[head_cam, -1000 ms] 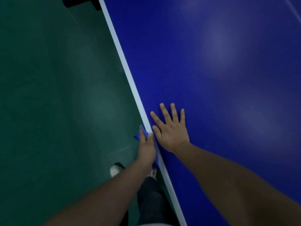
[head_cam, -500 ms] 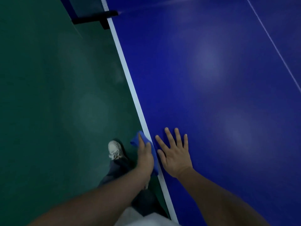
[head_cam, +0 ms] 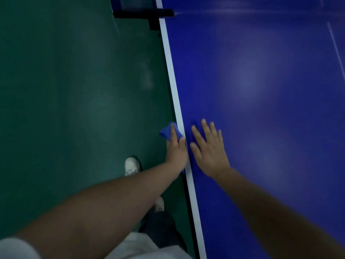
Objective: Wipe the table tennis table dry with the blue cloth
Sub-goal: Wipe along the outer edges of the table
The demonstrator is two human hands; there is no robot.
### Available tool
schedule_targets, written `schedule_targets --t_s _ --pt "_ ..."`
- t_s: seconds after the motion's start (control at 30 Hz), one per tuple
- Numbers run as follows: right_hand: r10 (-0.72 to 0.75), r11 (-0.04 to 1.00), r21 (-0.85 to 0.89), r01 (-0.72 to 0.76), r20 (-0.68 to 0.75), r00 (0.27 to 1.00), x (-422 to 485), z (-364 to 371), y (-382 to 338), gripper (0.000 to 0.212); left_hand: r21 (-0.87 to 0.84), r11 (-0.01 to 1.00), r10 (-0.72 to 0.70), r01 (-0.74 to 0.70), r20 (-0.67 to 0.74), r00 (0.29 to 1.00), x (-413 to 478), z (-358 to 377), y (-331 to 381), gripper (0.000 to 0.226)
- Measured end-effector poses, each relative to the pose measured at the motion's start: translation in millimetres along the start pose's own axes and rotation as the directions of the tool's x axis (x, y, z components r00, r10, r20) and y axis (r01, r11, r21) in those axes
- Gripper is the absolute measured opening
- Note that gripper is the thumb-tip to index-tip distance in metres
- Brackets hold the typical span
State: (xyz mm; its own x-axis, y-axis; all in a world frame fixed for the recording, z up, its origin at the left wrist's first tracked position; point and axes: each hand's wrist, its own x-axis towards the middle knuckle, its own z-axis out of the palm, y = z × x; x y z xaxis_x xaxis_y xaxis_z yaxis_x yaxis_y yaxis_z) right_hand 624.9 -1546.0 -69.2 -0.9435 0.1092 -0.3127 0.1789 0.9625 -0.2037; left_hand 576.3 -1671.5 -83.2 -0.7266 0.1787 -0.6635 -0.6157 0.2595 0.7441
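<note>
Two hands sit by the white edge line [head_cam: 173, 86] of the table tennis table [head_cam: 261, 90]. The left hand [head_cam: 176, 150] grips the blue cloth [head_cam: 166, 132] just left of it. The right hand [head_cam: 209, 146] lies flat, fingers apart, just right of it. A loose grip could drop the cloth.

dim overall | soft glare patches on table [head_cam: 261, 165] | motion blur | wide-angle edge distortion
</note>
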Motion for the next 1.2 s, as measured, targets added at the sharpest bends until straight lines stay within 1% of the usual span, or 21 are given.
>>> schedule_targets --t_s 0.07,0.17,0.27,0.33,0.47,0.57,0.67,0.73,0.87,0.93,1.0,1.1,1.2 --pt "0.005 0.999 -0.047 -0.003 0.026 1.000 51.4 -20.0 -1.1 0.063 0.013 0.999 0.040 -0.040 0.001 0.999 25.0 -7.5 24.1 0.061" --pt "0.023 0.991 -0.136 -0.012 0.078 0.997 118.2 -47.5 -2.8 0.063 0.025 0.999 0.043 -0.043 0.004 0.999 53.9 -17.5 46.6 0.061" --pt "0.021 0.977 -0.214 0.005 0.119 0.993 166.1 -61.7 -6.5 0.061 0.046 0.997 0.054 -0.055 0.022 0.998 71.4 -24.7 59.5 0.061" --pt "0.007 0.975 -0.219 0.030 0.166 0.986 184.7 -60.9 -9.4 0.060 0.041 0.997 0.069 -0.071 0.042 0.997 82.1 -28.5 64.5 0.062" --pt "0.031 0.981 -0.193 0.013 0.223 0.974 196.4 -57.1 -9.8 0.061 0.029 0.994 0.100 -0.102 0.069 0.993 90.8 -32.3 68.9 0.064" --pt "0.042 0.979 -0.202 0.020 0.299 0.953 198.1 -63.1 -10.9 0.060 0.019 0.994 0.110 -0.111 0.047 0.993 93.0 -33.2 71.5 0.063" --pt "0.045 0.979 -0.202 0.018 0.301 0.953 197.6 -65.8 -12.1 0.059 0.012 0.993 0.118 -0.118 0.059 0.991 79.3 -27.4 60.7 0.063" --pt "0.041 0.980 -0.199 0.019 0.289 0.957 196.1 -64.4 -11.1 0.060 0.032 0.991 0.127 -0.129 0.064 0.990 62.8 -20.4 41.4 0.063" --pt "0.021 0.984 -0.178 0.032 0.288 0.957 199.0 -63.2 -10.2 0.065 0.074 0.993 0.082 -0.087 0.079 0.994 53.5 -18.4 30.7 0.061" --pt "0.019 0.985 -0.168 0.033 0.298 0.954 199.4 -63.4 -10.7 0.069 0.060 0.994 0.081 -0.086 0.089 0.993 63.0 -23.2 45.1 0.062" --pt "0.022 0.986 -0.166 0.029 0.298 0.954 199.6 -64.1 -11.1 0.070 0.060 0.996 0.067 -0.071 0.065 0.996 84.7 -27.9 67.7 0.063" --pt "0.024 0.986 -0.165 0.028 0.305 0.952 197.5 -63.3 -11.9 0.068 0.043 0.999 0.032 -0.033 0.031 0.999 132.3 -37.2 113.0 0.061" --pt "0.020 0.985 -0.170 0.032 0.299 0.954 198.3 -62.2 -10.7 0.069 0.029 0.999 0.030 -0.030 0.009 1.000 173.5 -47.5 152.3 0.060"
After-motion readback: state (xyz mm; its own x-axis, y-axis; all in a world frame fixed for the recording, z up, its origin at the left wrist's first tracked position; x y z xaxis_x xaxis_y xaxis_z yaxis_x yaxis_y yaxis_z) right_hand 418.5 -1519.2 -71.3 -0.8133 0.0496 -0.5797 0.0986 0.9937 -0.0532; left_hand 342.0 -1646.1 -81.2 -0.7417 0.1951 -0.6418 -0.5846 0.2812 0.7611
